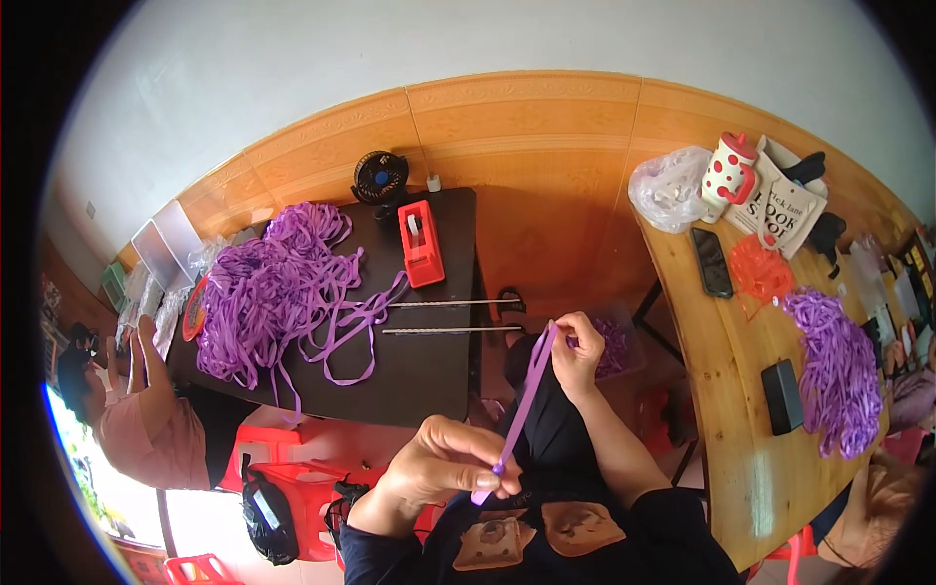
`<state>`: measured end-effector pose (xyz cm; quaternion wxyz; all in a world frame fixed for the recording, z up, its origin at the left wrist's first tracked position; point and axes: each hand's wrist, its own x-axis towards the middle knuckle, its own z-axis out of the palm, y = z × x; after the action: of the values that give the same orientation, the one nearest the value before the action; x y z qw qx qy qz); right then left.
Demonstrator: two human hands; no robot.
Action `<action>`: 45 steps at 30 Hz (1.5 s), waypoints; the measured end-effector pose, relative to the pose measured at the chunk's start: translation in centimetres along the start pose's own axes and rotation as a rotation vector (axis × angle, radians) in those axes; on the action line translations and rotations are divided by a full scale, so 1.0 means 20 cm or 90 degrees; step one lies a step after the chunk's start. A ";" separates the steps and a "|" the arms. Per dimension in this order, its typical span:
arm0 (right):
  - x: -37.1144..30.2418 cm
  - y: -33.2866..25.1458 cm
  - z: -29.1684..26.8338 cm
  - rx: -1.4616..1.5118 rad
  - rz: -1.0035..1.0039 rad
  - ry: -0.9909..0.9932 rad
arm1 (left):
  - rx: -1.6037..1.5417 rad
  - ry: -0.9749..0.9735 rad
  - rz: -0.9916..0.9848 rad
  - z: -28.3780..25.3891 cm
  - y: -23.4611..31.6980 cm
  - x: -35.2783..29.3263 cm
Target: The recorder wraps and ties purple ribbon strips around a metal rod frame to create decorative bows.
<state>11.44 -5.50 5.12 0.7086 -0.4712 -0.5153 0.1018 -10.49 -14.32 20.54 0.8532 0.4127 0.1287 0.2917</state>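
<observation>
Purple ribbon point(527, 405) is drawn out in a narrow loop between the two hands, in front of the dark shirt point(546, 512), slanting from lower left to upper right. The left hand point(439, 466), nearer the body, has its thumb and forefinger pressed together on the loop's lower end, right at a small knot point(498, 469); a short tail of ribbon shows just below the fingers. The right hand point(575, 353), higher and farther out, pinches the upper end between thumb and fingers, the strip's top edge peeking past the tips; how the other fingers sit behind is hard to make out. Both grips are clamped on the ribbon, with little gap between thumb and finger. Left of the hands, a tangled purple heap point(278, 292) lies on the black table point(419, 366), loose strands trailing toward two thin rods point(453, 331) that jut past the table's right edge. A red dispenser point(421, 263) and a fan point(379, 178) stand behind the rods. On the wooden table point(721, 390) at right, another purple bundle point(836, 375) lies beside a black box point(781, 397).
</observation>
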 end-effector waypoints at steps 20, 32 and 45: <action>-0.33 -0.21 -0.30 0.131 0.494 -0.500 | 0.020 0.294 0.323 -0.43 0.18 0.35; -0.38 -0.21 -0.40 0.214 0.584 -0.549 | 0.019 0.262 0.271 -0.55 0.16 0.33; -0.37 -0.29 -0.50 0.049 0.317 -0.382 | 0.045 0.128 0.120 -0.44 0.03 0.41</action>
<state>14.34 -18.86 4.60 0.4973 -0.5041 -0.5651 0.4234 -8.36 -3.54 15.69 0.7899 0.4213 0.1845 0.4055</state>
